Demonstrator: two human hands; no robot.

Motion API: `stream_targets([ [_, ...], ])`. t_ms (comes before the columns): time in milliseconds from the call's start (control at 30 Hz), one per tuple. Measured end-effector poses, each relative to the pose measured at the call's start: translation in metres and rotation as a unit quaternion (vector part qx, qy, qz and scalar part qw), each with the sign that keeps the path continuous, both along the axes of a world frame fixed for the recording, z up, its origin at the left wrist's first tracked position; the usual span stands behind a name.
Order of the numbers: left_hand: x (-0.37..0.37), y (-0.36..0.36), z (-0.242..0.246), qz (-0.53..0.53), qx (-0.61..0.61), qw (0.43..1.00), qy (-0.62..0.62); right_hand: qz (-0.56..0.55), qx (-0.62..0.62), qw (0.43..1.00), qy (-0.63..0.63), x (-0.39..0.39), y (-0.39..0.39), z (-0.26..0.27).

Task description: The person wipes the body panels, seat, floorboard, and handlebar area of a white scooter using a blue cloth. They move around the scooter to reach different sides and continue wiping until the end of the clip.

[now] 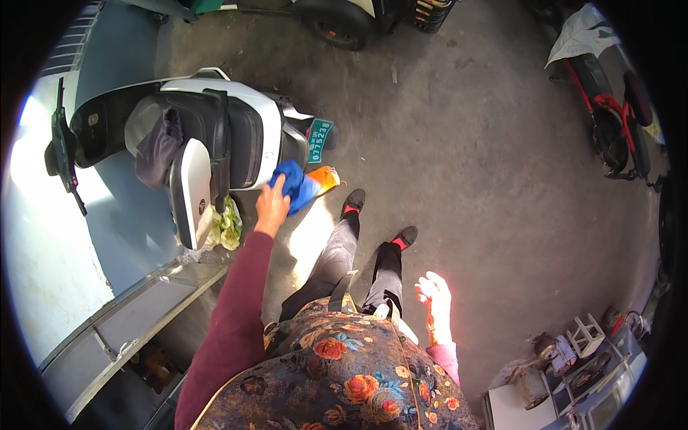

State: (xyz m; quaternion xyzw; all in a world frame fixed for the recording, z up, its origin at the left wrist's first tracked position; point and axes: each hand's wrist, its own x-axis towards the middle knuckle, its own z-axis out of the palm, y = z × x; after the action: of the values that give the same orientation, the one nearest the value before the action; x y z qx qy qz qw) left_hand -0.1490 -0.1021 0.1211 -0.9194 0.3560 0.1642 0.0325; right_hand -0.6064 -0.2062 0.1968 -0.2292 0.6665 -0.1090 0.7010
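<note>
My left hand (273, 206) holds a blue cloth (293, 185) close to the rear corner of a white and black electric scooter (273, 123). The cloth's far end is blurred. Just beyond it, an orange item (325, 178) shows near the floor, partly covered by the cloth. My right hand (436, 298) is in bright light on my right side, fingers loosely curled and apart, with nothing seen in it. A dark grey cloth item (160, 148) lies over the scooter's seat area.
Leafy vegetables (228, 226) lie beside the scooter. A metal-framed glass cabinet (145, 317) stands at lower left. A black and red two-wheeler (607, 118) is at upper right, a vehicle's wheel (336, 27) at the top. A white stool (587, 337) and pots are at lower right.
</note>
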Motion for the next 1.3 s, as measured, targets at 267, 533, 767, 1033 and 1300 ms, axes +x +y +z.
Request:
stream_targets([
  [267,-0.046,0.120,0.015,0.014,0.193,0.978,0.078,-0.014,-0.057,0.998,-0.002,-0.054,-0.008,-0.017],
  [533,-0.072,0.047,0.059,0.054,0.057,0.991,0.109,-0.030,-0.033,0.998,0.044,-0.134,-0.025,-0.020],
  [767,-0.106,-0.040,0.087,0.067,-0.190,0.970,0.139,-0.041,-0.074,0.996,-0.005,-0.231,-0.040,-0.074],
  [1033,-0.119,-0.093,0.100,0.068,-0.332,0.922,0.187,0.076,-0.093,0.993,-0.014,-0.290,-0.041,-0.128],
  [1300,-0.083,-0.116,0.140,0.057,-0.388,0.897,0.202,0.007,-0.101,0.993,0.060,-0.164,-0.063,-0.037],
])
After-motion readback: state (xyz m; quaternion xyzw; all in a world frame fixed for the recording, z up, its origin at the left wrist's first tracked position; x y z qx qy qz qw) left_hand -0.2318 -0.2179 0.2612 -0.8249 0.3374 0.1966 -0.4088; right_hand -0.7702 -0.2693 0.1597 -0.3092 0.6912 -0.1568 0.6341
